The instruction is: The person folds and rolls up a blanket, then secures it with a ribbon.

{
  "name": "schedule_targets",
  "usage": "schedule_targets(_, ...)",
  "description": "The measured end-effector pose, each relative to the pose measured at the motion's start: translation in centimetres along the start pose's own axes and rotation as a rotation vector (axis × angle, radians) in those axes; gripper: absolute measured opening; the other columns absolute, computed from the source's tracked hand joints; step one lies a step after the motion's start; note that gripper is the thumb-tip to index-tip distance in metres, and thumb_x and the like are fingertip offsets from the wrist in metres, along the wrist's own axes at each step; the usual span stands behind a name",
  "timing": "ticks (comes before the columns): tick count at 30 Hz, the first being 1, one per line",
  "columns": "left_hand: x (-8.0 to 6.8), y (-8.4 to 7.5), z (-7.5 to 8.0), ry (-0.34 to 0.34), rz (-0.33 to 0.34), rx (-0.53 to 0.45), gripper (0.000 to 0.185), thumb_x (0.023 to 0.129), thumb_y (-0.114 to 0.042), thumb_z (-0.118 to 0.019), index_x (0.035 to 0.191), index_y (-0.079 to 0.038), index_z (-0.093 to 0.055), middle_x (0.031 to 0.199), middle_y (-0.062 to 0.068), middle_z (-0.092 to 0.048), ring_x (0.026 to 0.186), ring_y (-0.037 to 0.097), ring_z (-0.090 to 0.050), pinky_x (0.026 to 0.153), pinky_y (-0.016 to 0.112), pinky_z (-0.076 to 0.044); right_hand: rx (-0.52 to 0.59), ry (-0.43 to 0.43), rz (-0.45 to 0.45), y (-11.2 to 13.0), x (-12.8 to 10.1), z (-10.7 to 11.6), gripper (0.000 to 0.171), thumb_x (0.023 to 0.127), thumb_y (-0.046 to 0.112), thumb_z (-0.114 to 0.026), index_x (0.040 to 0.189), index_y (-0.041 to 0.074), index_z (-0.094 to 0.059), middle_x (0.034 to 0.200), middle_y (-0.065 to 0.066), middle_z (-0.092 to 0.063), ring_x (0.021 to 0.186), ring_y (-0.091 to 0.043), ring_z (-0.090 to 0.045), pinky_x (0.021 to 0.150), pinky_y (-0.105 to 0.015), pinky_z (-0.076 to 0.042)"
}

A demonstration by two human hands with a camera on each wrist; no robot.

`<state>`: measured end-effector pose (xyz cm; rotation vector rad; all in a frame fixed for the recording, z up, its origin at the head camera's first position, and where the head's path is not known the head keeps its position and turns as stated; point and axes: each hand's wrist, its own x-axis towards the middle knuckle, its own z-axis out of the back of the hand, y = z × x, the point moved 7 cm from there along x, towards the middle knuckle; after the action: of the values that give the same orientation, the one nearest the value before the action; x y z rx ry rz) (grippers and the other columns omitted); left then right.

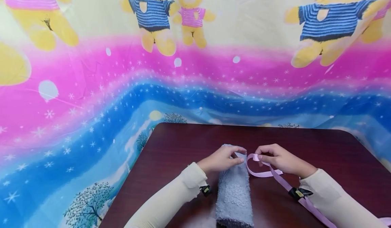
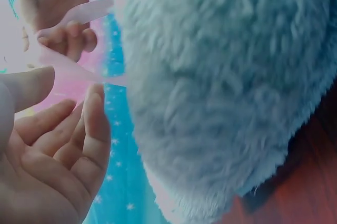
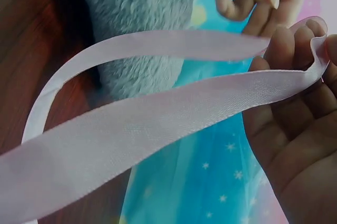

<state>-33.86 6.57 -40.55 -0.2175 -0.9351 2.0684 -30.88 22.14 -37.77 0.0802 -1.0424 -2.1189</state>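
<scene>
I see a rolled grey towel (image 1: pixel 234 187) lying lengthwise at the lower centre of the frame on the dark worktop (image 1: pixel 333 153). My left hand (image 1: pixel 221 160) rests on the towel's far end, fingers loosely curled over it. My right hand (image 1: pixel 279 160), just right of it, pinches a folded loop of pink ribbon (image 1: pixel 262 173), which trails toward the lower right corner.
</scene>
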Motion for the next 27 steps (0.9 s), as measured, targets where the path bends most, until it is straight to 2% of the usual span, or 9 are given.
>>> schedule_targets(3,0.6,-0.2,-0.5,-0.010,0.001,-0.023,0.042,0.095,-0.023,-0.066,0.134,-0.010,-0.057,0.123,-0.004,-0.062,0.092,-0.001,-0.059,0.073,0.015,-0.049,0.014,0.010,0.024,0.7,0.3,-0.2,0.019,0.101,0.009,-0.051,0.096,0.020,-0.065,0.074,-0.001,-0.058,0.050,-0.016,-0.044,0.049,-0.029,-0.044)
schedule_targets(6,1.1,-0.4,-1.1,-0.012,-0.010,-0.041,0.041,0.093,-0.024,-0.069,0.130,-0.009,-0.060,0.114,-0.008,-0.064,0.088,-0.001,-0.059,0.073,0.015,-0.048,0.045,0.022,0.047,1.2,0.5,-0.2,0.020,0.101,0.006,-0.050,0.098,0.016,-0.067,0.077,-0.005,-0.061,0.052,-0.015,-0.044,0.048,-0.029,-0.043)
schedule_targets(11,1.2,-0.7,-1.5,-0.032,-0.060,0.000,0.019,0.094,-0.020,-0.067,0.109,-0.009,-0.070,0.093,-0.012,-0.066,0.078,-0.003,-0.054,0.067,0.013,-0.047,0.073,0.027,0.087,1.6,0.5,-0.4,0.019,0.101,0.003,-0.050,0.096,0.011,-0.066,0.076,-0.007,-0.061,0.055,-0.021,-0.049,0.048,-0.029,-0.045)
schedule_targets(15,0.8,-0.5,-1.5,-0.038,-0.068,-0.032,0.011,0.096,-0.019,-0.064,0.097,-0.013,-0.073,0.086,-0.014,-0.064,0.075,-0.002,-0.051,0.064,0.015,-0.045,0.056,0.015,0.053,1.1,0.3,-0.5,0.018,0.101,0.006,-0.050,0.095,0.013,-0.065,0.075,-0.003,-0.061,0.056,-0.024,-0.052,0.047,-0.030,-0.047)
schedule_targets(19,0.6,0.0,-1.2,-0.050,-0.036,-0.216,0.008,0.096,-0.015,-0.063,0.094,-0.012,-0.070,0.091,-0.010,-0.067,0.079,0.001,-0.054,0.067,0.018,-0.045,0.074,0.006,0.035,0.7,0.1,-0.3,0.017,0.101,0.006,-0.051,0.095,0.015,-0.064,0.075,-0.005,-0.062,0.059,-0.024,-0.055,0.050,-0.032,-0.049)
schedule_targets(23,0.6,0.2,-0.6,-0.056,-0.026,-0.507,0.003,0.096,-0.004,-0.059,0.095,-0.001,-0.060,0.098,0.009,-0.072,0.089,0.013,-0.066,0.077,0.023,-0.050,0.147,0.004,0.048,0.5,0.1,0.0,0.015,0.100,0.003,-0.050,0.097,0.011,-0.063,0.076,-0.007,-0.061,0.065,-0.026,-0.059,0.057,-0.036,-0.053)
schedule_targets(25,0.6,0.2,-0.2,-0.062,-0.027,-0.637,0.002,0.096,0.000,-0.056,0.094,0.001,-0.055,0.096,0.016,-0.071,0.090,0.020,-0.068,0.082,0.028,-0.051,0.192,0.005,0.045,0.5,0.2,0.1,0.013,0.100,0.002,-0.050,0.100,0.007,-0.062,0.077,-0.009,-0.060,0.066,-0.025,-0.060,0.059,-0.039,-0.053)
schedule_targets(27,0.5,0.2,0.3,-0.070,-0.019,-0.730,0.002,0.096,0.001,-0.053,0.095,0.002,-0.052,0.089,0.019,-0.070,0.084,0.023,-0.069,0.082,0.032,-0.052,0.242,0.005,0.027,0.5,0.3,0.2,0.012,0.101,0.003,-0.050,0.104,0.004,-0.062,0.077,-0.012,-0.060,0.067,-0.024,-0.061,0.059,-0.041,-0.054)
